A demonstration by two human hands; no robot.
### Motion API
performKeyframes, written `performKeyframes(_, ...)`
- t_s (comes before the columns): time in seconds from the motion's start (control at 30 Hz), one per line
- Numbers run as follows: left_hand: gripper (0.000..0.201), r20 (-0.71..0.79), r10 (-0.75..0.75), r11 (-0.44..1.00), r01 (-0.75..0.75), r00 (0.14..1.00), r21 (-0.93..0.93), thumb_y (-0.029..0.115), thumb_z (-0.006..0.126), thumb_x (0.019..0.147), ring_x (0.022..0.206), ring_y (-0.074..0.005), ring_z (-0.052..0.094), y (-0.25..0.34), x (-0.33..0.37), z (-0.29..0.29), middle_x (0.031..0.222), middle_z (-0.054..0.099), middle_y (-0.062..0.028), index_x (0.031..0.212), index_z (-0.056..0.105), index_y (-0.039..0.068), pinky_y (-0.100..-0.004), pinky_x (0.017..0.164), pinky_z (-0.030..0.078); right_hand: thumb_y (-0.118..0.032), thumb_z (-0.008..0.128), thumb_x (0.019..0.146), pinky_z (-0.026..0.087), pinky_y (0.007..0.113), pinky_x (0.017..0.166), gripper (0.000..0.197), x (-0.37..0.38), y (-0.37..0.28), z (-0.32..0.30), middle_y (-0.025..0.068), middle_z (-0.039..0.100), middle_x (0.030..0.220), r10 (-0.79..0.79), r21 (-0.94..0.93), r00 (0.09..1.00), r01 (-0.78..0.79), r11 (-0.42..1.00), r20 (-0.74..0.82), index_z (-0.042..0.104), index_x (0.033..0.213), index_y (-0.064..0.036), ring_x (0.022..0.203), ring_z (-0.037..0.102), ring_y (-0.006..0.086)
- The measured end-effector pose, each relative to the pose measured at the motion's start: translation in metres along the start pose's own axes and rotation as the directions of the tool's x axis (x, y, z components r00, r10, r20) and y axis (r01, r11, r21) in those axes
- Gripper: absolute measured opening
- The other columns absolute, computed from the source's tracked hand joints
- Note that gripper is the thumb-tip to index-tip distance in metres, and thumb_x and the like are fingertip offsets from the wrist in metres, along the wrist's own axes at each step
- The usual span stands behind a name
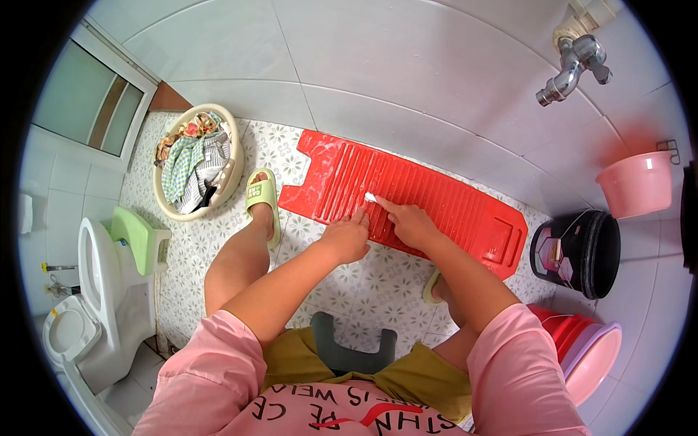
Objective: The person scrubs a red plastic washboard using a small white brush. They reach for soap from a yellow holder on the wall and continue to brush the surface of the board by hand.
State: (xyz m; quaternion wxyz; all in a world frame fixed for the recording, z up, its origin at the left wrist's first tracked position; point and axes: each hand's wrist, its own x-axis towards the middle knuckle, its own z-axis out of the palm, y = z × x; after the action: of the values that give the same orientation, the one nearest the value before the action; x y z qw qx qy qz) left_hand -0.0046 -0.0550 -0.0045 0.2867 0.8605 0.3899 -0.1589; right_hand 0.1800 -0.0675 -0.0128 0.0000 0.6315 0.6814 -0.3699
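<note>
A red ridged washboard (436, 200) lies slanting across the patterned tile floor, its surface wet-looking. My left hand (349, 236) rests at its near edge, fingers laid flat toward the ridges, with nothing visible in them. From the right, my right hand (408, 224) reaches over the board. Its index finger stretches out to a small white piece (370, 197) and touches it; the other fingers are curled in. Whether the white piece is soap, foam or cloth is too small to tell.
A cream basin (234, 174) full of clothes stands at the far left. A toilet (116, 327) and green stool (138, 243) are left. Right, a black bucket (602, 254), hanging pink bucket (636, 185) and stacked basins (596, 363). A metal tap (571, 69) juts from the wall.
</note>
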Motion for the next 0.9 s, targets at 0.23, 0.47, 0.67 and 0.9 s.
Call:
performKeyframes(0.23, 0.069, -0.036, 0.012, 1.0, -0.012, 0.999, 0.004, 0.028, 0.062, 0.081, 0.117, -0.0388, 0.049, -0.0023, 0.0003, 0.0049, 0.141, 0.032, -0.0247, 0.133, 0.035, -0.009, -0.0408, 0.099, 0.041, -0.008, 0.051, 0.084, 0.05, 0.047, 0.075, 0.063, 0.0034, -0.0016, 0.0028, 0.019, 0.064, 0.094, 0.042, 0.003, 0.99, -0.042, 0.999, -0.133, 0.033, 0.14, -0.0291, 0.087, 0.062, 0.0355)
performKeyframes(0.47, 0.07, 0.006, 0.002, 1.0, -0.002, 1.0, -0.011, 0.028, 0.062, 0.081, 0.118, -0.0394, 0.048, -0.0018, -0.0032, 0.0009, 0.142, 0.031, -0.0244, 0.133, 0.034, -0.009, -0.041, 0.1, 0.04, -0.011, 0.046, 0.091, 0.048, 0.046, 0.072, 0.051, -0.0053, -0.0012, 0.0086, 0.021, 0.063, 0.086, -0.045, 0.005, 0.997, 0.045, 0.999, -0.062, 0.037, 0.139, -0.0244, 0.078, 0.061, 0.0365)
performKeyframes(0.67, 0.069, -0.007, 0.014, 1.0, -0.014, 1.0, -0.014, 0.028, 0.062, 0.081, 0.117, -0.0398, 0.048, -0.0036, -0.0023, 0.0031, 0.142, 0.031, -0.0241, 0.132, 0.036, -0.009, -0.0404, 0.1, 0.04, -0.008, 0.049, 0.085, 0.049, 0.046, 0.078, 0.061, 0.0013, -0.0045, 0.0013, 0.0163, 0.065, 0.093, 0.035, 0.022, 0.994, -0.033, 0.999, -0.104, 0.034, 0.14, -0.0285, 0.086, 0.063, 0.0347)
performKeyframes(0.9, 0.069, 0.009, 0.005, 1.0, -0.005, 1.0, -0.014, 0.029, 0.062, 0.08, 0.117, -0.0393, 0.049, -0.0029, -0.0024, 0.0025, 0.142, 0.031, -0.0241, 0.132, 0.036, -0.01, -0.04, 0.099, 0.04, -0.011, 0.048, 0.089, 0.048, 0.047, 0.075, 0.053, -0.0051, -0.0011, 0.0056, 0.0197, 0.064, 0.092, -0.007, 0.064, 1.0, 0.007, 0.998, -0.001, 0.038, 0.138, -0.027, 0.083, 0.062, 0.037)
